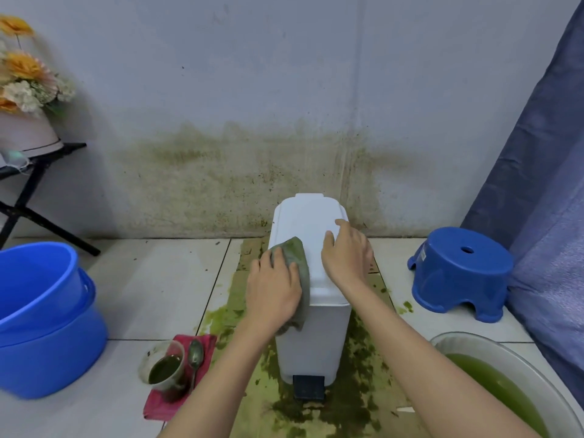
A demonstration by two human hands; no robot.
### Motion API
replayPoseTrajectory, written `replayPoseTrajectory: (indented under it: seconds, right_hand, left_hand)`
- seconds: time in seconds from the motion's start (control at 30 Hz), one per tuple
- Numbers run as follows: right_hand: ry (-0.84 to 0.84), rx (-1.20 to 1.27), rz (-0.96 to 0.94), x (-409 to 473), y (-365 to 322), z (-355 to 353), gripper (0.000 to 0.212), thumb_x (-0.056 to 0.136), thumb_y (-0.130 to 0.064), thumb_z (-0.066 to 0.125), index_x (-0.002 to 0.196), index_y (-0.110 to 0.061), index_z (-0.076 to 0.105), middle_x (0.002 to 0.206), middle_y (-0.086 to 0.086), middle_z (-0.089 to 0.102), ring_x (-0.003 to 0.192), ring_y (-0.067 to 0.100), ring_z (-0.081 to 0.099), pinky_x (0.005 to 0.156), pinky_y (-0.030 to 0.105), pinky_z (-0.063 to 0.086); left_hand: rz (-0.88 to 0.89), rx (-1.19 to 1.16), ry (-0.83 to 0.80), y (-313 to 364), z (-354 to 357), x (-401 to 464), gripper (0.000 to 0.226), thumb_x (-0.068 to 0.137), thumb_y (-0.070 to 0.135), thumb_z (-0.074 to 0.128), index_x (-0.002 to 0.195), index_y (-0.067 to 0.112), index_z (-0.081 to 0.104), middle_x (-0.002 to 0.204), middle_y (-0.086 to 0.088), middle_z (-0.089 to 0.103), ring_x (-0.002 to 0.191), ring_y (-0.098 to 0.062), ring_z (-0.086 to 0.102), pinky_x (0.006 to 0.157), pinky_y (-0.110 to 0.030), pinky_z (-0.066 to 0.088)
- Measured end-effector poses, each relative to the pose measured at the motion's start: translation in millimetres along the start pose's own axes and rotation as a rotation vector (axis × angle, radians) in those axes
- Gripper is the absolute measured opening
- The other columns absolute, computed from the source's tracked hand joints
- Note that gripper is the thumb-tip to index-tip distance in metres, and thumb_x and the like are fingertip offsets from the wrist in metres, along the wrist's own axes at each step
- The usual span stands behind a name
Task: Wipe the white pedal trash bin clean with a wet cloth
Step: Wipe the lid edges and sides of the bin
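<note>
A white pedal trash bin of smooth moulded plastic stands on the tiled floor, close to a stained wall. It is tall and narrow, with a rounded, slightly domed lid and a dark square pedal at its base. Under it lies a flat sheet of cardboard, blotched with wet green smears and darker clumps.

The left hand presses a damp, grey-green cloth against the left edge of the lid; the cloth is soft and rumpled and drapes down the bin's side, the fingers spread flat over it. The right hand rests on the right side of the lid, fingers straight and holding nothing. The two hands are apart, one on each side of the lid.

To the left stand two nested glossy blue tubs. Near the bin's foot a clear plastic cup of dark green liquid and a metal spoon lie on a red cloth. To the right sits a low blue plastic stool with a round hole in its top, and a pale basin holds cloudy green water. Blue fabric hangs at the far right
</note>
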State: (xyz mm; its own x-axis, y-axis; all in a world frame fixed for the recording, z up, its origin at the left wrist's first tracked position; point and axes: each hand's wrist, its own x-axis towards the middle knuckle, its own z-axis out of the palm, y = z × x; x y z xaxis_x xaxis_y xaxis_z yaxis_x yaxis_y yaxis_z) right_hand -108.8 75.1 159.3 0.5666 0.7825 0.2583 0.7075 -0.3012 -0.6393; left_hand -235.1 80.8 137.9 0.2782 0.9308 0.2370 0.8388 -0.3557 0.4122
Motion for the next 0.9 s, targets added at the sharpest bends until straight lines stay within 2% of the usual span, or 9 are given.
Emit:
replayPoseTrajectory:
  seconds: [0.1, 0.2, 0.33, 0.4, 0.57, 0.67, 0.73, 0.8, 0.9]
  right_hand:
    - [-0.078, -0.193, -0.034, -2, 4, 18, 0.047, 0.101, -0.034, 0.028, 0.144, -0.016, 0.033, 0.154, 0.003, 0.027, 0.144, 0.02, 0.016, 0.112, 0.039, 0.021]
    - [-0.031, -0.179, -0.014, -1, 9, 25, 0.046, 0.1, -0.033, 0.029, 0.143, -0.017, 0.035, 0.155, 0.0, 0.027, 0.144, 0.016, 0.015, 0.112, 0.035, 0.021]
    - [0.007, -0.133, 0.004, 0, 9, 28, 0.044, 0.099, -0.033, 0.033, 0.141, -0.02, 0.039, 0.153, -0.004, 0.03, 0.144, 0.013, 0.017, 0.111, 0.034, 0.024]
    - [0.019, -0.115, 0.011, -1, 9, 29, 0.043, 0.099, -0.033, 0.034, 0.141, -0.021, 0.04, 0.153, -0.006, 0.03, 0.144, 0.012, 0.017, 0.111, 0.034, 0.024]
    - [0.053, -0.054, 0.025, -1, 11, 31, 0.041, 0.098, -0.031, 0.038, 0.137, -0.022, 0.044, 0.151, -0.007, 0.034, 0.143, 0.011, 0.018, 0.111, 0.034, 0.024]
    - [0.077, -0.017, 0.04, -2, 10, 30, 0.038, 0.097, -0.029, 0.041, 0.133, -0.022, 0.048, 0.149, -0.007, 0.037, 0.142, 0.011, 0.022, 0.11, 0.035, 0.026]
    - [0.093, 0.01, 0.05, -3, 8, 28, 0.037, 0.096, -0.028, 0.042, 0.131, -0.021, 0.051, 0.147, -0.006, 0.041, 0.14, 0.012, 0.027, 0.109, 0.037, 0.03]
    - [0.098, 0.034, 0.057, -4, 6, 27, 0.036, 0.095, -0.027, 0.044, 0.129, -0.02, 0.052, 0.145, -0.005, 0.043, 0.138, 0.014, 0.031, 0.107, 0.039, 0.033]
    - [0.095, 0.08, 0.074, -6, 6, 23, 0.033, 0.095, -0.025, 0.045, 0.127, -0.019, 0.053, 0.141, -0.005, 0.047, 0.136, 0.016, 0.034, 0.106, 0.042, 0.035]
  left_hand:
    - [-0.075, -0.133, -0.098, -5, 1, 23, 0.058, 0.099, 0.045, 0.027, 0.147, 0.012, 0.027, 0.152, -0.007, 0.032, 0.14, -0.029, 0.022, 0.114, -0.043, 0.018]
    - [-0.079, -0.178, -0.152, -11, 6, 52, 0.072, 0.094, 0.059, 0.029, 0.15, 0.014, 0.022, 0.155, -0.004, 0.027, 0.145, -0.024, 0.014, 0.116, -0.047, 0.014]
    - [-0.038, -0.342, -0.197, -22, 11, 103, 0.057, 0.098, 0.043, 0.034, 0.146, 0.012, 0.032, 0.15, -0.007, 0.037, 0.137, -0.026, 0.032, 0.111, -0.037, 0.027]
    - [-0.07, -0.4, -0.213, -30, 12, 127, 0.047, 0.101, 0.037, 0.031, 0.142, 0.014, 0.041, 0.145, -0.008, 0.045, 0.131, -0.027, 0.041, 0.095, -0.028, 0.031]
    - [-0.201, -0.566, -0.189, -37, 26, 144, 0.048, 0.1, 0.047, 0.028, 0.141, 0.025, 0.043, 0.142, -0.006, 0.047, 0.13, -0.029, 0.041, 0.108, -0.043, 0.032]
    - [-0.196, -0.613, -0.135, -39, 26, 122, 0.041, 0.098, 0.048, 0.032, 0.118, 0.024, 0.058, 0.125, -0.01, 0.059, 0.115, -0.029, 0.052, 0.098, -0.045, 0.041]
    - [-0.174, -0.661, -0.078, -41, 20, 95, 0.031, 0.098, 0.046, 0.036, 0.088, 0.029, 0.059, 0.103, -0.004, 0.065, 0.094, -0.018, 0.057, 0.075, -0.033, 0.045]
    - [-0.133, -0.666, 0.011, -43, 17, 60, 0.028, 0.098, 0.045, 0.038, 0.079, 0.033, 0.056, 0.082, 0.011, 0.063, 0.08, -0.005, 0.056, 0.065, -0.026, 0.041]
    - [-0.019, -0.623, 0.178, -46, 18, 10, 0.026, 0.099, 0.036, 0.043, 0.077, 0.026, 0.053, 0.07, 0.012, 0.054, 0.071, -0.01, 0.051, 0.065, -0.032, 0.04]
